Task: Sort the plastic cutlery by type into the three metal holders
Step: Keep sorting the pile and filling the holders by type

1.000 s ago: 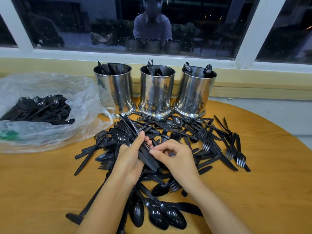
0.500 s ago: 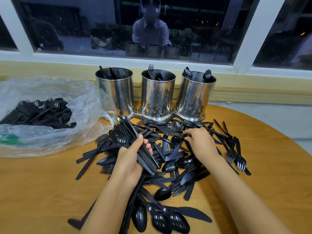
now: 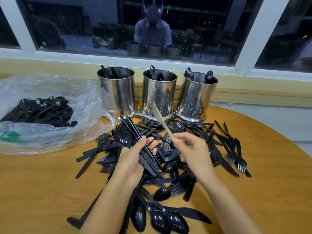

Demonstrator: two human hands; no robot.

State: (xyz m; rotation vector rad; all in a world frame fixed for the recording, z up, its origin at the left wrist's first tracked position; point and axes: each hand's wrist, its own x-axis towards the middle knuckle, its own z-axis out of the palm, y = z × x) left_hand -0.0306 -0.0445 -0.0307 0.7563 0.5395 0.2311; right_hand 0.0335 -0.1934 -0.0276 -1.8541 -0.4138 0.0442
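The left hand (image 3: 133, 159) grips a bundle of black plastic knives (image 3: 146, 154) above the pile of loose black cutlery (image 3: 224, 149) on the round wooden surface (image 3: 33, 183). The right hand (image 3: 194, 152) pinches one motion-blurred plastic knife (image 3: 160, 119) by its handle, blade toward 12 o'clock. These pieces look light, thin and glossy, likely to slide apart, so a firm hold across the handles suits them; the knife-filled shiny steel holder (image 3: 116, 93) stands at 11 o'clock.

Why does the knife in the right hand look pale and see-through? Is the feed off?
Head view: motion blur smears the right hand and its knife, so that colour is unreliable; the left hand and its cutlery bundle are sharp; head view also shows the dark window mirroring the metal holders.
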